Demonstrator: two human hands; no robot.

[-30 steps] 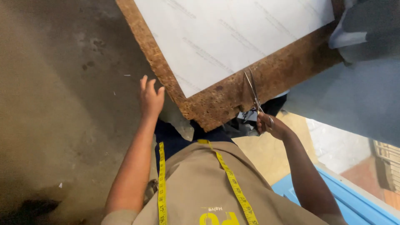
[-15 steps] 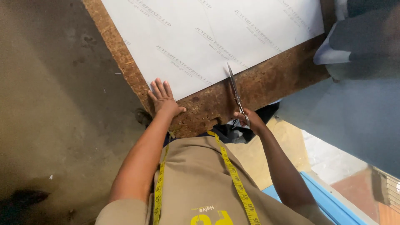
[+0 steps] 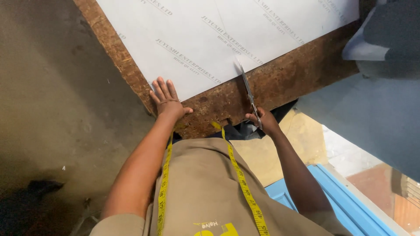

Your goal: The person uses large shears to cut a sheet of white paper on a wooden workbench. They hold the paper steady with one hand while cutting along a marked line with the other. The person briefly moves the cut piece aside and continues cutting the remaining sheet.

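Your left hand (image 3: 167,101) lies flat, fingers spread, on the near corner of the white sheet (image 3: 227,39) at the edge of the brown board (image 3: 280,83). To its right, your right hand (image 3: 264,122) grips scissors (image 3: 247,89), blades pointing up and away from you, tips at the sheet's near edge.

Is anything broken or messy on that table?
Yes. The brown board table looks worn: its near edge is rough and crumbly, with a chipped notch between the left hand and the right hand holding scissors. The white sheet lies flat and looks whole.
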